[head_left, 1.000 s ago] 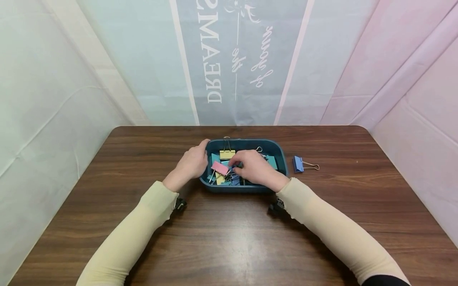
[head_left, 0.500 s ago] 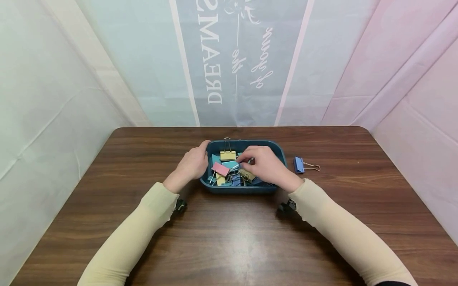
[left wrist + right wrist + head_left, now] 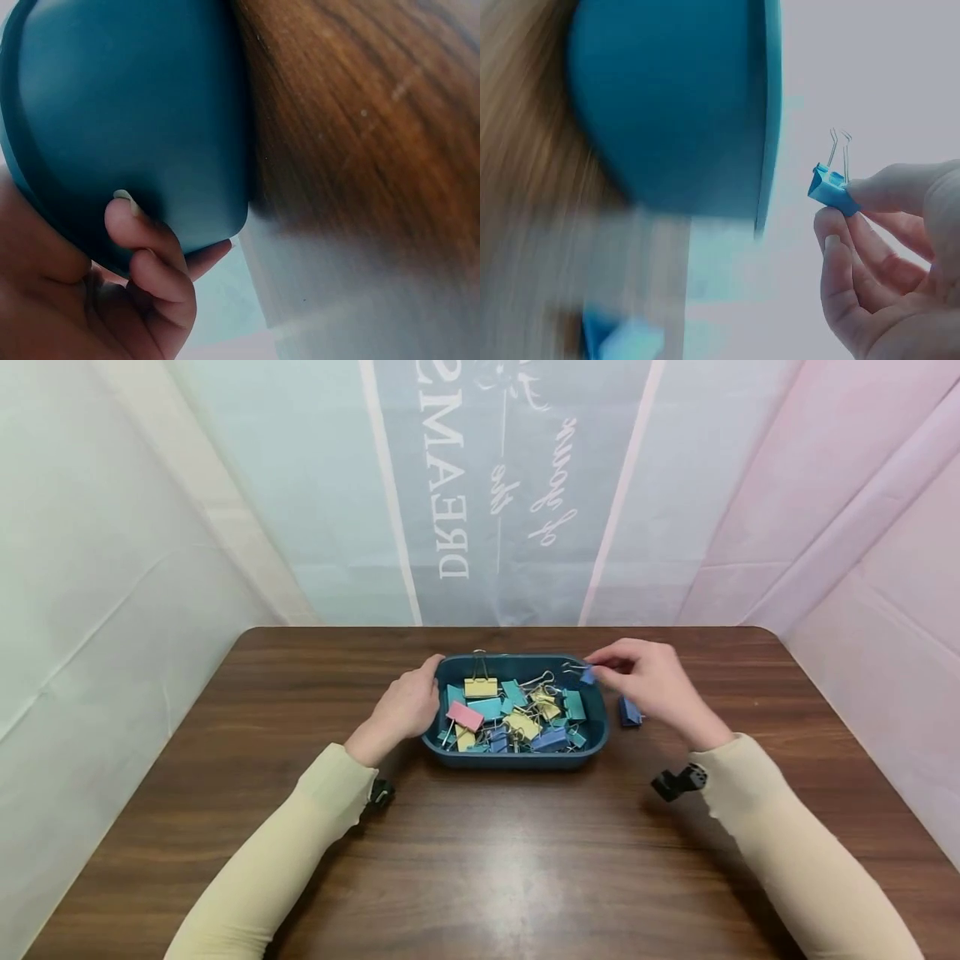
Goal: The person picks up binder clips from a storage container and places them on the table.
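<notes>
In the head view a dark teal plastic bin (image 3: 517,761) holds several binder clips in yellow, teal, blue and pink. My left hand (image 3: 405,700) grips the bin's left end, and the left wrist view shows fingers (image 3: 154,277) curled against the outer wall. Just above the bin's right rim, my right hand (image 3: 651,681) pinches a small blue binder clip (image 3: 831,192) between thumb and fingertips. Its two wire handles point away from the hand. A second blue binder clip (image 3: 630,712) lies on the table right of the bin, partly hidden by the right hand.
Inside the bin, a pink binder clip (image 3: 465,716) lies on the left and a yellow binder clip (image 3: 480,687) leans at the back wall. The brown wooden table (image 3: 465,860) ends at a printed curtain (image 3: 495,527) behind.
My right hand has come up out of the bin and moved right, now with a small blue binder clip in its fingers. The left hand has stayed at the bin's left end.
</notes>
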The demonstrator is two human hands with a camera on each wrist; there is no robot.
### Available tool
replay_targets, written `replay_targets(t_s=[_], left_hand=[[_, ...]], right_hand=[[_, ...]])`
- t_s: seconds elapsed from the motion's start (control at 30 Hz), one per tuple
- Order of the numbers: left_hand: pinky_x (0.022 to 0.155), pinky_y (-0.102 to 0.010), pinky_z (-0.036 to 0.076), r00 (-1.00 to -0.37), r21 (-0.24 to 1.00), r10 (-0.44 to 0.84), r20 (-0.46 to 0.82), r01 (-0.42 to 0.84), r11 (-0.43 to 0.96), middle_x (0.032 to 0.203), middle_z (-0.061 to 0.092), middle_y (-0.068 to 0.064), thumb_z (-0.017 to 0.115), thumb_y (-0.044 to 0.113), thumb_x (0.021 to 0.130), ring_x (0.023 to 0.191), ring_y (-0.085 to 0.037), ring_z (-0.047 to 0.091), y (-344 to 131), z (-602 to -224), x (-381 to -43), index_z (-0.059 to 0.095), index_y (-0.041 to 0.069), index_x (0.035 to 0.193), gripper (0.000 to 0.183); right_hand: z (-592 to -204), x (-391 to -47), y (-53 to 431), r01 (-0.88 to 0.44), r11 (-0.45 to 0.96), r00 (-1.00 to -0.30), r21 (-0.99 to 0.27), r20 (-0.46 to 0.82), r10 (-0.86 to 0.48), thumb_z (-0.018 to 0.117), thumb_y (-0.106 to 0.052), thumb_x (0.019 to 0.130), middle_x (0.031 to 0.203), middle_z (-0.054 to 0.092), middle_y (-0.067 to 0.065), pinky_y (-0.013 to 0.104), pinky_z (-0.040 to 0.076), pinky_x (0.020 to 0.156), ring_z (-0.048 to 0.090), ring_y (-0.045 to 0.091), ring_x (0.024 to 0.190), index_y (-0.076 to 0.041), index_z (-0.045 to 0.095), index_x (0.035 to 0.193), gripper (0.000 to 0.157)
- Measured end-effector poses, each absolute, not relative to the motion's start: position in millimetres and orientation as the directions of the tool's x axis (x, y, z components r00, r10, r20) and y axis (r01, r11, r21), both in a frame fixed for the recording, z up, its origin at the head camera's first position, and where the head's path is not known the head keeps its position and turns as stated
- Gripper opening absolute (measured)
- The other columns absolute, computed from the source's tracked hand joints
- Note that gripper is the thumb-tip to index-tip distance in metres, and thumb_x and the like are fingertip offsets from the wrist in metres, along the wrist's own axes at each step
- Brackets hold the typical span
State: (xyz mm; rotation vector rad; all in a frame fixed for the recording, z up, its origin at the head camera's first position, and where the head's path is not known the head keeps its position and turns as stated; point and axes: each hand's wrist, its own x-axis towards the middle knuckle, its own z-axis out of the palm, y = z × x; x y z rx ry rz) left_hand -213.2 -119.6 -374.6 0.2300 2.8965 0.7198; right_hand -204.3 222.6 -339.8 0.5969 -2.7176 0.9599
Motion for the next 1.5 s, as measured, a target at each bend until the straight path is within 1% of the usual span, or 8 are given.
replay_targets(t_s=[0.17,0.33,0.5,0.73,0.93,1.1,1.3,1.5], left_hand=[[0.057,-0.035,0.047,-0.977,0.471,0.183,-0.107,0.112,0.875,0.120,0.063,-0.018,0.039,0.019,0.107,0.060,-0.024,0.057,-118.3,-373.5,-213.6,0.028,0.013,0.156,0.050],[0.058,-0.035,0.048,-0.977,0.468,0.180,-0.111,0.108,0.877,0.124,0.062,-0.018,0.039,0.019,0.107,0.063,-0.023,0.058,-119.0,-373.9,-213.8,0.028,0.013,0.156,0.050],[0.062,-0.035,0.049,-0.979,0.467,0.172,-0.113,0.101,0.878,0.129,0.060,-0.018,0.039,0.020,0.107,0.068,-0.024,0.060,-118.9,-375.3,-214.4,0.028,0.013,0.155,0.050],[0.065,-0.037,0.052,-0.980,0.462,0.164,-0.110,0.095,0.882,0.132,0.059,-0.018,0.039,0.020,0.107,0.076,-0.025,0.061,-117.6,-375.7,-215.2,0.029,0.014,0.155,0.050],[0.067,-0.038,0.052,-0.979,0.465,0.165,-0.117,0.093,0.880,0.133,0.058,-0.018,0.039,0.021,0.107,0.076,-0.025,0.062,-117.3,-375.1,-214.8,0.029,0.014,0.155,0.050],[0.069,-0.039,0.053,-0.981,0.465,0.162,-0.109,0.094,0.880,0.134,0.058,-0.018,0.039,0.021,0.107,0.078,-0.026,0.062,-117.4,-375.5,-214.7,0.029,0.014,0.155,0.050],[0.078,-0.043,0.054,-0.981,0.471,0.166,-0.104,0.098,0.876,0.137,0.056,-0.018,0.039,0.020,0.107,0.090,-0.027,0.063,-117.7,-375.6,-215.0,0.029,0.013,0.155,0.050],[0.079,-0.043,0.054,-0.981,0.475,0.165,-0.106,0.096,0.875,0.137,0.056,-0.018,0.038,0.020,0.107,0.090,-0.027,0.063,-118.0,-375.4,-214.5,0.029,0.013,0.155,0.050]], right_hand=[[-340.5,-203.2,263.1,-0.324,0.771,-0.945,-0.548,0.227,-0.236,0.070,-0.021,0.094,0.099,0.071,0.006,0.027,0.049,0.065,0.059,0.021,0.081,-0.010,0.076,0.109,0.019],[-349.3,-205.7,293.5,-0.294,0.822,-0.956,-0.488,0.165,-0.244,0.067,-0.017,0.095,0.098,0.071,0.012,0.032,0.049,0.067,0.062,0.024,0.083,-0.006,0.074,0.108,0.019],[-360.5,-209.0,315.7,-0.264,0.862,-0.964,-0.432,0.091,-0.250,0.065,-0.015,0.094,0.092,0.071,0.007,0.037,0.047,0.067,0.061,0.023,0.081,-0.007,0.074,0.101,0.013],[-370.1,-210.4,330.6,-0.233,0.884,-0.964,-0.405,-0.022,-0.265,0.066,-0.017,0.094,0.089,0.071,0.004,0.037,0.047,0.068,0.060,0.020,0.080,-0.004,0.074,0.101,0.017],[-374.5,-212.2,333.2,-0.235,0.892,-0.962,-0.387,-0.042,-0.271,0.066,-0.017,0.094,0.086,0.071,0.003,0.037,0.046,0.068,0.059,0.018,0.076,-0.002,0.075,0.100,0.018],[-375.7,-213.7,332.8,-0.225,0.895,-0.962,-0.384,-0.058,-0.267,0.065,-0.018,0.094,0.089,0.071,0.005,0.039,0.047,0.069,0.060,0.021,0.079,-0.001,0.074,0.101,0.021],[-376.4,-213.9,333.4,-0.216,0.903,-0.964,-0.372,-0.065,-0.257,0.065,-0.020,0.095,0.090,0.071,0.007,0.040,0.046,0.071,0.060,0.024,0.082,-0.001,0.074,0.102,0.022],[-372.6,-214.5,334.9,-0.215,0.906,-0.966,-0.365,-0.054,-0.251,0.061,-0.023,0.098,0.095,0.071,0.011,0.044,0.048,0.072,0.062,0.027,0.086,-0.001,0.074,0.105,0.026]])
